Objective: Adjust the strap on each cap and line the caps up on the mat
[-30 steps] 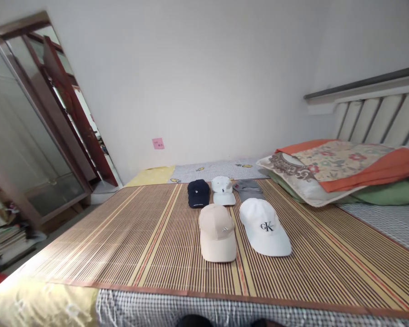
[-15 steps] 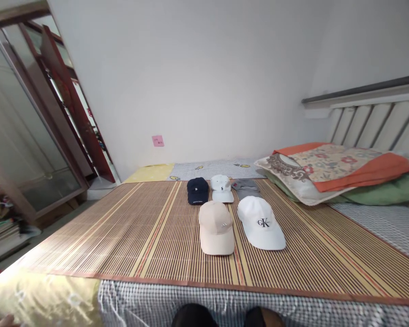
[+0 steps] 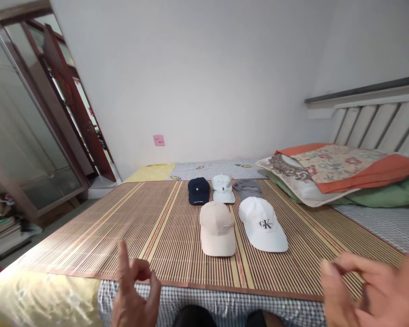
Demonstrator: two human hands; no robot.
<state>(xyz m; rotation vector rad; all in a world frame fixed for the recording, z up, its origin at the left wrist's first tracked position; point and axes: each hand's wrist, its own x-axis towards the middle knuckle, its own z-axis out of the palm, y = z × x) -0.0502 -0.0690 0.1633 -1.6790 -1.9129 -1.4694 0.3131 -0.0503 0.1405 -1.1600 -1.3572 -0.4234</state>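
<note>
Several caps lie on a striped bamboo mat (image 3: 132, 227) on a bed. A beige cap (image 3: 217, 228) and a white cap with a black logo (image 3: 263, 224) are in front. Behind them lie a navy cap (image 3: 198, 190), a small white cap (image 3: 222, 188) and a grey cap (image 3: 247, 188). My left hand (image 3: 135, 294) is raised at the bottom edge, index finger pointing up, the other fingers curled, holding nothing. My right hand (image 3: 371, 288) is at the lower right, blurred, fingers loosely spread and empty. Both hover above the bed's near edge, short of the caps.
Folded pillows and bedding (image 3: 341, 175) lie at the right by a padded headboard (image 3: 375, 118). A glass-doored cabinet (image 3: 23, 131) and a stack of books (image 3: 3, 231) stand at the left. A checked sheet (image 3: 225, 304) covers the bed's near edge.
Both my hands have come up into view at the bottom of the picture; before, neither showed. The caps have not moved.
</note>
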